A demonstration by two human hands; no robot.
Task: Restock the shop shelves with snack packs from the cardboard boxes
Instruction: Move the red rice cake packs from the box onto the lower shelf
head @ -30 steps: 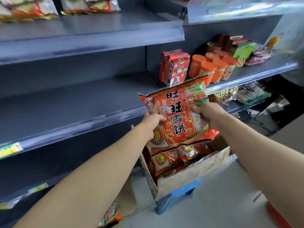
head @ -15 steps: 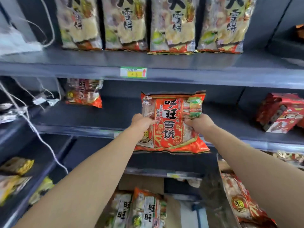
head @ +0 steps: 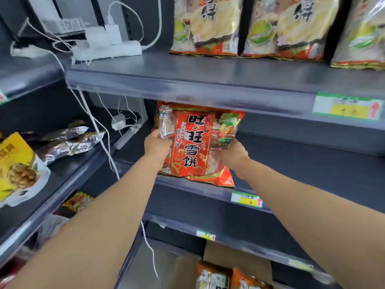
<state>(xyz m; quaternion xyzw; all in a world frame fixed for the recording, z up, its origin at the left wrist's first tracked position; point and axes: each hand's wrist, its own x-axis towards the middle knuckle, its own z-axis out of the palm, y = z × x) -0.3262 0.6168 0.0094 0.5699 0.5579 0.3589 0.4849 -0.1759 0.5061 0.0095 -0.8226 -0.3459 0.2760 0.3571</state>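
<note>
Now, the red snack pack point(head: 193, 142) stands upright with its bottom at the front lip of the middle shelf point(head: 302, 163) and its top edge tucked just under the upper shelf point(head: 187, 88). To seat it well, I'd say slide it straight back and keep it upright. That way the top seal shouldn't snag on the upper edge and the bottom won't hang over the lip. Letting go on both sides together should stop it toppling forward. The left hand point(head: 157, 144) grips the pack's left edge, fingers curled round it. The right hand point(head: 233, 153) clasps the right edge the same way, a little lower. More packs wait in the cardboard box point(head: 239, 259) below.
</note>
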